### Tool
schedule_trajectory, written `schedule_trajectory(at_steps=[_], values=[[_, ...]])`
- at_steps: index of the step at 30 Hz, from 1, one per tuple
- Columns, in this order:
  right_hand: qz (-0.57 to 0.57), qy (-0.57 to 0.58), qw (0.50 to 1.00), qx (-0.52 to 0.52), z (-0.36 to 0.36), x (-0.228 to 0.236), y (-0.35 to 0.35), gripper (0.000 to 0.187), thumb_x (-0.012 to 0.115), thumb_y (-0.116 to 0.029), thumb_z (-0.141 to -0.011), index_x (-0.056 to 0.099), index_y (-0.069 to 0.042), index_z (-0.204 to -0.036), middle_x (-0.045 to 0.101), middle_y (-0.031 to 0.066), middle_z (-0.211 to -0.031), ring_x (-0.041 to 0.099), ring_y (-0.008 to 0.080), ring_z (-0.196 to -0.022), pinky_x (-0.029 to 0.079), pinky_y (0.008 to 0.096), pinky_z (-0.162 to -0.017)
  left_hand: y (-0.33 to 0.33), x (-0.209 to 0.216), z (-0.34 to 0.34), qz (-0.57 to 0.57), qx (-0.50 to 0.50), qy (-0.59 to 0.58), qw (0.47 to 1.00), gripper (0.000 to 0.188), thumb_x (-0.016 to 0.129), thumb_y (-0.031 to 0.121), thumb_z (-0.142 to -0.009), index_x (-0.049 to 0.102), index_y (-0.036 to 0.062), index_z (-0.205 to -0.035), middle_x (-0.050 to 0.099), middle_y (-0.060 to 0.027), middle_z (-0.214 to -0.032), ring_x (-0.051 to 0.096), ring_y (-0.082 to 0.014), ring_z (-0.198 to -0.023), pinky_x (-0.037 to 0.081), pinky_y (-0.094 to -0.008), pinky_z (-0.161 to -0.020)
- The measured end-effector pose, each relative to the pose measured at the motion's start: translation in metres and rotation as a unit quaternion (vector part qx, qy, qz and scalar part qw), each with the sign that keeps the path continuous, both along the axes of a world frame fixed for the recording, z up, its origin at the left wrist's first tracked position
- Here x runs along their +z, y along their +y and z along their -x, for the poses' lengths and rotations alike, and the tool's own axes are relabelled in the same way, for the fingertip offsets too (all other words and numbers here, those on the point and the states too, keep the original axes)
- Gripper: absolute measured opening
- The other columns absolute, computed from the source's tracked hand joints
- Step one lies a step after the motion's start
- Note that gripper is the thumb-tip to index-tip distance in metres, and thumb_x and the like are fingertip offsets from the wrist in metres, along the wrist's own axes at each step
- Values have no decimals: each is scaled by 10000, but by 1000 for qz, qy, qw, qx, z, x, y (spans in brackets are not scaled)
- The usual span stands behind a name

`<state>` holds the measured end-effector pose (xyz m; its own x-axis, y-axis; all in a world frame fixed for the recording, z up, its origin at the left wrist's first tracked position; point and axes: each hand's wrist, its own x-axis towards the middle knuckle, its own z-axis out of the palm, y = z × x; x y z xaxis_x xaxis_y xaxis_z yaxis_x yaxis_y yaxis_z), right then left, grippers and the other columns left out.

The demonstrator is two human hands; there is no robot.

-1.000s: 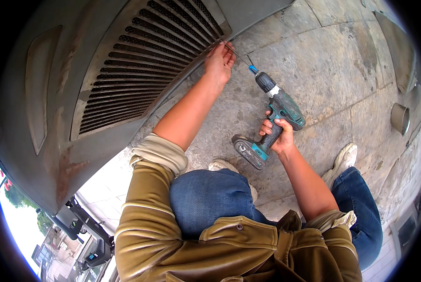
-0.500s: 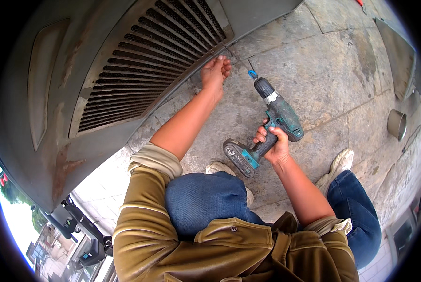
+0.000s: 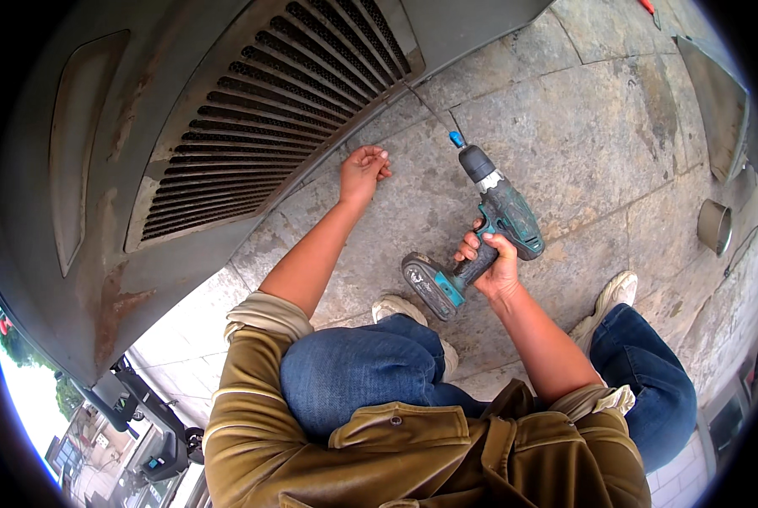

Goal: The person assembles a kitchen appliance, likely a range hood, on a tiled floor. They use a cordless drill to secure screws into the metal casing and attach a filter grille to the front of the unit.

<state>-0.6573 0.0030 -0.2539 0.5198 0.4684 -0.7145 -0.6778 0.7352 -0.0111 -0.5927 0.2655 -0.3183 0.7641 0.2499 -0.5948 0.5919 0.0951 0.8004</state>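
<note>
My right hand (image 3: 499,261) is wrapped round the grip of a black-and-teal cordless drill (image 3: 512,218), its chuck pointing up and away from me. A small blue piece (image 3: 457,139) sits at the chuck's tip. From there a thin dark rod or wire (image 3: 427,107) runs toward the lower corner of a slotted metal grille (image 3: 260,127). My left hand (image 3: 364,175) hovers near the grille's lower edge, apart from it, its fingers curled in. Nothing shows between them.
The grille belongs to a grey, rust-stained metal panel (image 3: 129,245) on the left. Stone slabs (image 3: 573,127) form the floor. On the right are a metal cup-like container (image 3: 715,226) and a grey sheet-metal piece (image 3: 717,106). A red-handled tool (image 3: 647,7) lies at the far right.
My left hand has drawn back from the grille's corner, toward me and slightly left. The drill has stayed nearly in place, and the blue piece at its tip looks turned.
</note>
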Motion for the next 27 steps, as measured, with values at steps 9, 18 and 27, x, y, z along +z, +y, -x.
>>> schedule_trajectory(at_steps=[9, 18, 27], values=[[-5, 3, 1000, 12, -8, 5, -9, 368, 546, -176, -734, 497, -94, -1089, 466, 31, -710, 443, 159, -625, 401, 358, -704, -16, 32, -29, 33, 5, 42, 999, 246, 504, 289, -941, 571, 57, -990, 627, -15, -907, 573, -86, -777, 446, -208, -655], [51, -48, 996, 52, -19, 1, -24, 386, 550, -162, -744, 490, -75, -1115, 486, 47, -718, 462, 170, -631, 403, 356, -702, -55, 24, -110, 307, 250, 19, 918, 178, 505, 262, -934, 577, 100, -954, 631, -21, -937, 572, -144, -827, 452, -303, -720], [72, -77, 993, 54, -20, 2, -28, 368, 570, -118, -746, 501, -43, -1100, 509, 65, -723, 487, 182, -637, 420, 328, -675, -69, 7, -112, 356, 308, -26, 882, 116, 511, 215, -912, 550, 110, -883, 579, -5, -839, 554, -144, -790, 456, -288, -737]])
